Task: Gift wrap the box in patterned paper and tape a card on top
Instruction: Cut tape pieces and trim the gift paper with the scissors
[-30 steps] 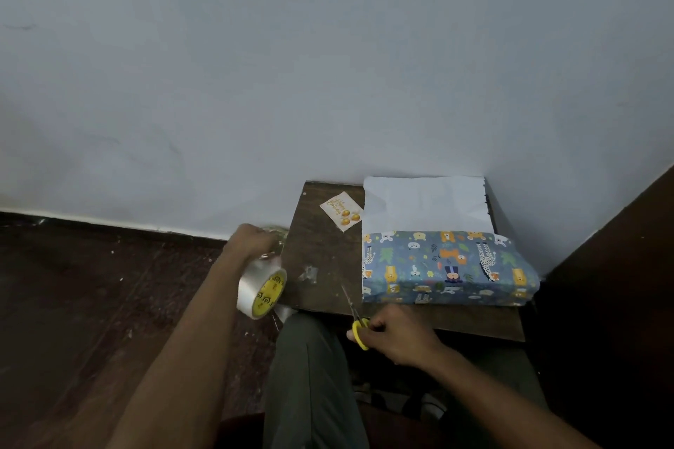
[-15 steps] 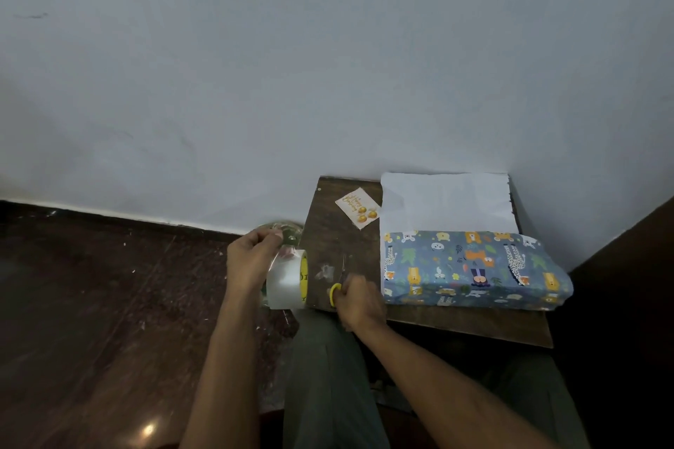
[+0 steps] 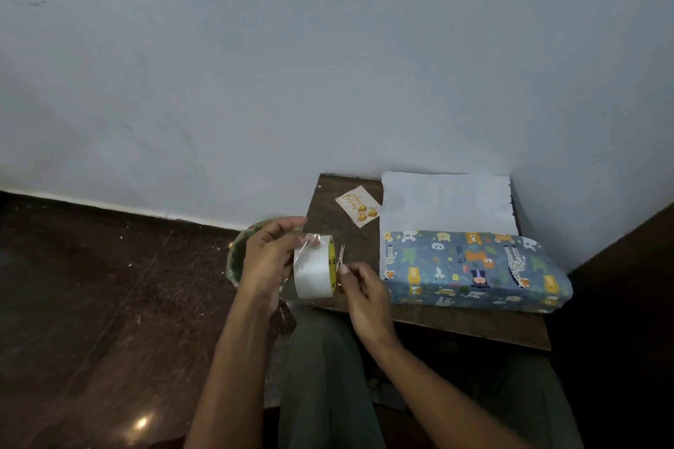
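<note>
A: What does the left hand [image 3: 268,262] hold?
B: It grips the roll of clear tape [image 3: 314,268], fingers curled round it, thumb lifted, just left of the wrapped box [image 3: 470,268].
A: And the right hand [image 3: 364,293]?
B: Its fingers are curled on small scissors [image 3: 340,255] with yellow handles, blades pointing up beside the roll.
A: Where is the card [image 3: 359,205]?
B: It lies on the wooden table [image 3: 456,323], behind the box to the left, near the white paper flap [image 3: 446,202].
</note>
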